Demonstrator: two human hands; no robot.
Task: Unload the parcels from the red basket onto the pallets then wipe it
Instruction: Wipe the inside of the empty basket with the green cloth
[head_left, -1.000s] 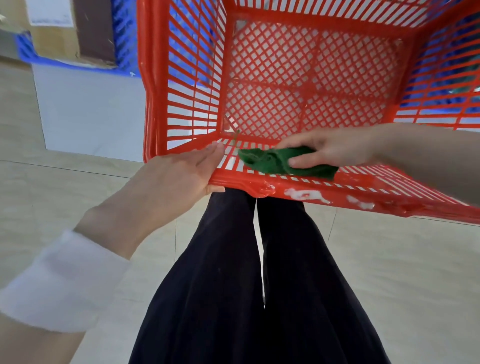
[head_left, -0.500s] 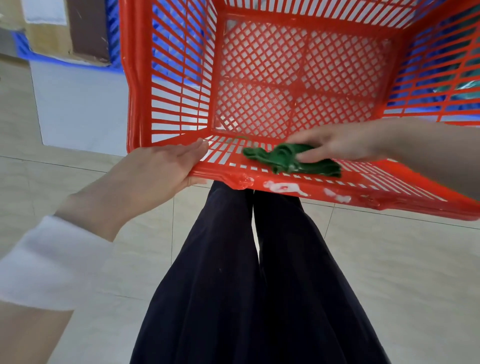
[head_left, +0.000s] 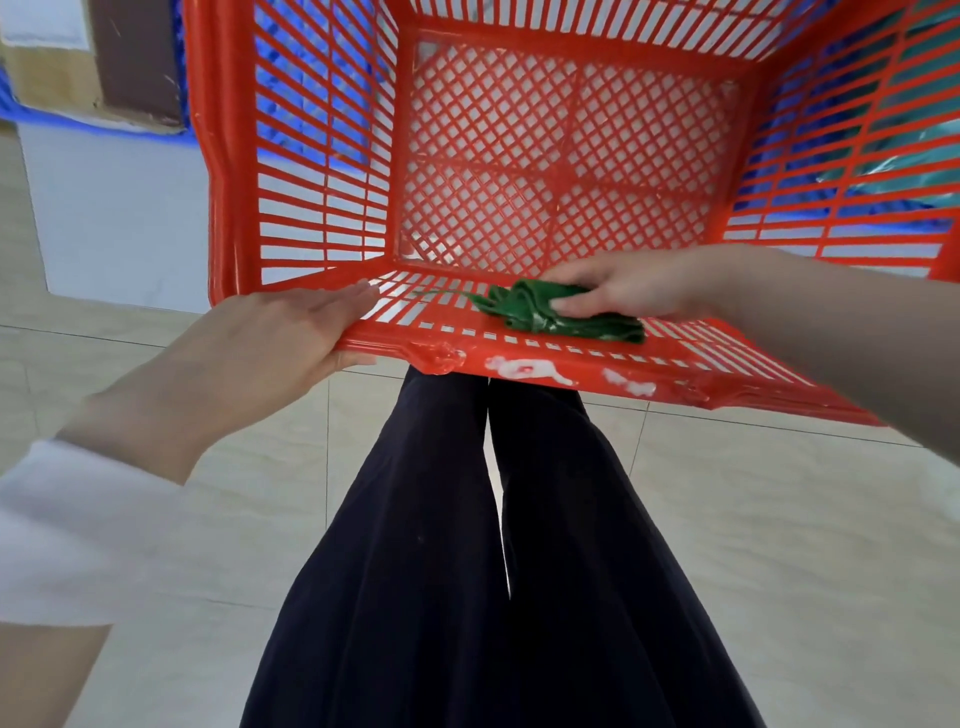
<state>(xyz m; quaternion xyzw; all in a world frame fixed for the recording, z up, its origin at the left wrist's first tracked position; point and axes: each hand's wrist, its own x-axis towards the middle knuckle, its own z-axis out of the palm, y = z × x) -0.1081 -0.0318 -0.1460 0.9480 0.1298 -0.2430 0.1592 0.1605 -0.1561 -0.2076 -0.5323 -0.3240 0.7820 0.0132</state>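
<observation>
Red basket (head_left: 322, 171), empty, is tipping toward the wearer w/ its near wall lowest. Left hand (head_left: 280, 338) is clamping that wall's left corner, thumb under. Right hand (head_left: 634, 283) is pressing a green cloth (head_left: 545, 314) flat against the slats, fingers extended. Risk: cloth threads snagging in slats; one-corner hold letting basket twist.

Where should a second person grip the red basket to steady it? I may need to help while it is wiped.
Take the red basket by its solid left rim, coming from outside. It is tipped toward the person; the left hand holds the near corner, the right hand presses the green cloth inside.
</observation>
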